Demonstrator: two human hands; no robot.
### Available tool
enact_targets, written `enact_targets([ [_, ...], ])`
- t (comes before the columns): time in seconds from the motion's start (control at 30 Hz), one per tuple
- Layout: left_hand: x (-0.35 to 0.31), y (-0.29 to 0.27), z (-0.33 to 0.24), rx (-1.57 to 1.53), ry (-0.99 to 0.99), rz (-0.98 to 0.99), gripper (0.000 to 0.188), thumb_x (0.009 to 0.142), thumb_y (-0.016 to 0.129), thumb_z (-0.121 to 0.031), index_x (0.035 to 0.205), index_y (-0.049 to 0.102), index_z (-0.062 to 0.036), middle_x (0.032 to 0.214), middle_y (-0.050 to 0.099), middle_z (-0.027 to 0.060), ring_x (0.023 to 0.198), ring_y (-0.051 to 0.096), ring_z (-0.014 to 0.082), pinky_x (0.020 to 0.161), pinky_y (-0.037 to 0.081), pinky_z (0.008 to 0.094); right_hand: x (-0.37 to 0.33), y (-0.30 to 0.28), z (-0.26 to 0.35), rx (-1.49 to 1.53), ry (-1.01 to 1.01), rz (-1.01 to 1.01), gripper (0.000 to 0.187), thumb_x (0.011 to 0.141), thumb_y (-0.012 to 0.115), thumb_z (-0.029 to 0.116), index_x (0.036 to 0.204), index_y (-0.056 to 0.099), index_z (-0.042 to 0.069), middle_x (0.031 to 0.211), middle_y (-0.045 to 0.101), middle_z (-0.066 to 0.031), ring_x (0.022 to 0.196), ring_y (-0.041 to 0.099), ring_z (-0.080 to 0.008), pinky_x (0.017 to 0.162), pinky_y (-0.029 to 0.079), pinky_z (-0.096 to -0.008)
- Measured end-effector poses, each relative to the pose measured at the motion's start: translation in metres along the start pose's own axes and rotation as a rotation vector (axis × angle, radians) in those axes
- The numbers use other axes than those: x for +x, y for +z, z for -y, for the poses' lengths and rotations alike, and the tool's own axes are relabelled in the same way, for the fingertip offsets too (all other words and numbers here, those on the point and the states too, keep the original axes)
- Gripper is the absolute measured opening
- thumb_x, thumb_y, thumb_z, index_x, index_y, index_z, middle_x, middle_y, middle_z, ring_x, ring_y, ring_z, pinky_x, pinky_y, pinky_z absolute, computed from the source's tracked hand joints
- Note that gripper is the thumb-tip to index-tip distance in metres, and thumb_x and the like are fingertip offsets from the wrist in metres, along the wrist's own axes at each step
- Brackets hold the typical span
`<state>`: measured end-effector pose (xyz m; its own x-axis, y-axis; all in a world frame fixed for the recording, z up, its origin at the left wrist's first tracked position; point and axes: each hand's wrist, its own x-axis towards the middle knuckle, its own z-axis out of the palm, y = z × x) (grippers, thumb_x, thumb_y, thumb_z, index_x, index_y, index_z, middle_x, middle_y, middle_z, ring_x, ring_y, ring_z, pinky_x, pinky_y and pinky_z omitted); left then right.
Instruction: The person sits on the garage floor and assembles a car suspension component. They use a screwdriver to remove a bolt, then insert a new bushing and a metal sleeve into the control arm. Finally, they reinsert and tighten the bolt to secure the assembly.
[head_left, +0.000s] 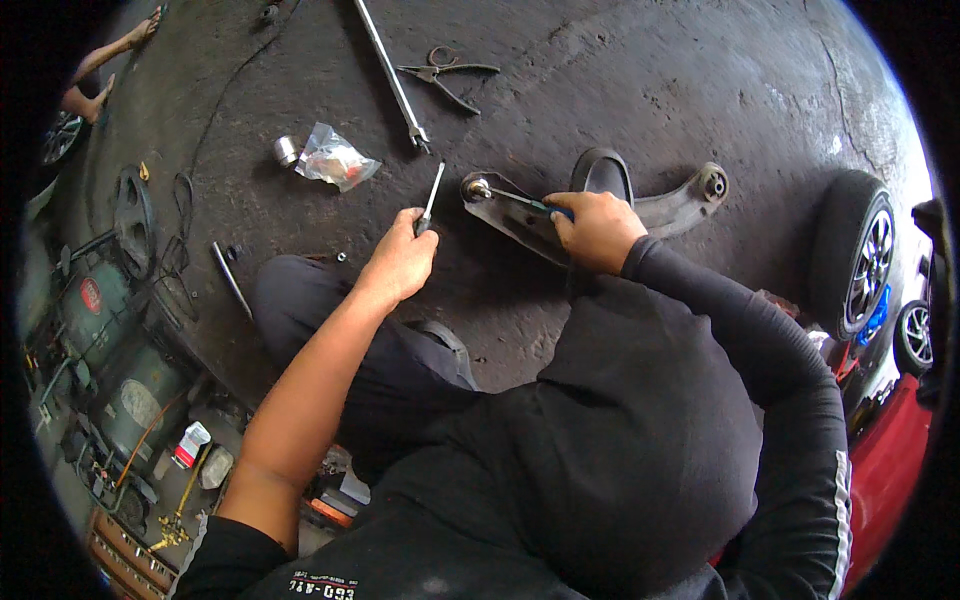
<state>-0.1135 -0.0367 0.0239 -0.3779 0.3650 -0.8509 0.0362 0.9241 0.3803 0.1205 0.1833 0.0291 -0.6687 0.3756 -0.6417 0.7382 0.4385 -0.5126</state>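
A dark metal car control arm (672,210) lies on the floor in front of me, a ball joint (479,188) at its left end and a round bushing at its right. My right hand (598,232) is closed on a blue-handled screwdriver (520,200), whose shaft reaches left over the arm with its tip at the ball joint. To the left, my left hand (402,258) grips a second screwdriver (437,190) by its dark handle. This one points upward and away, apart from the control arm. Part of the arm is hidden behind my right hand and knee.
Beyond my hands lie a long metal bar tool (388,75), pliers (440,76), a clear plastic packet (336,158) and a silver cylinder (287,151). A wheel (862,255) stands at right. Green machinery (105,310) fills the left side. Someone's bare feet (140,32) show at far left.
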Motion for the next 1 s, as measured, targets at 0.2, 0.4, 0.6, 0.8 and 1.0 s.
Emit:
enact_targets([
  [0.2,0.004,-0.009,-0.002,0.087,0.124,-0.035,0.058,0.107,0.063,-0.019,0.158,0.048,0.0038,0.110,0.074,0.0157,0.083,0.068,0.0213,0.077,0.056,0.0385,-0.005,-0.004,0.007,-0.081,-0.041,-0.013,0.039,0.107,0.063,0.030,0.140,0.079,0.015,0.111,0.081,-0.0268,0.106,0.078,-0.0476,0.102,0.061,-0.0565],
  [0.4,0.004,-0.024,-0.021,0.254,0.345,-0.231,0.045,0.104,0.072,-0.017,0.143,0.064,0.0054,0.137,0.071,0.0265,0.125,0.074,0.0356,0.111,0.056,0.0445,-0.009,0.004,0.004,-0.088,-0.039,-0.069,0.039,0.107,0.063,0.030,0.140,0.080,0.017,0.109,0.082,-0.0256,0.105,0.079,-0.0465,0.101,0.062,-0.0559],
  [0.6,-0.014,-0.032,-0.070,-0.054,0.681,-0.432,0.034,0.099,0.088,-0.011,0.125,0.070,0.0015,0.107,0.082,0.0110,0.096,0.078,0.0181,0.094,0.062,0.0347,-0.012,0.013,-0.002,-0.059,-0.045,-0.093,0.040,0.106,0.065,0.030,0.140,0.080,0.015,0.108,0.082,-0.0261,0.103,0.079,-0.0465,0.100,0.062,-0.0558],
  [0.8,0.017,-0.029,-0.106,-0.579,0.738,-0.163,0.019,0.110,0.070,-0.016,0.126,0.068,-0.0051,0.106,0.072,0.0064,0.098,0.069,0.0164,0.095,0.057,0.0323,-0.015,0.017,-0.003,-0.022,-0.033,-0.122,0.039,0.105,0.065,0.029,0.138,0.081,0.015,0.108,0.082,-0.0262,0.102,0.079,-0.0460,0.099,0.062,-0.0560],
  [1.0,0.052,0.004,-0.080,-0.803,0.674,0.043,0.025,0.107,0.073,-0.013,0.085,0.060,-0.0096,0.081,0.058,-0.0008,0.078,0.054,0.0103,0.075,0.048,0.0306,-0.016,0.014,-0.001,-0.046,0.011,-0.046,0.041,0.107,0.063,0.032,0.141,0.080,0.016,0.122,0.082,-0.0225,0.115,0.079,-0.0432,0.106,0.061,-0.0530],
])
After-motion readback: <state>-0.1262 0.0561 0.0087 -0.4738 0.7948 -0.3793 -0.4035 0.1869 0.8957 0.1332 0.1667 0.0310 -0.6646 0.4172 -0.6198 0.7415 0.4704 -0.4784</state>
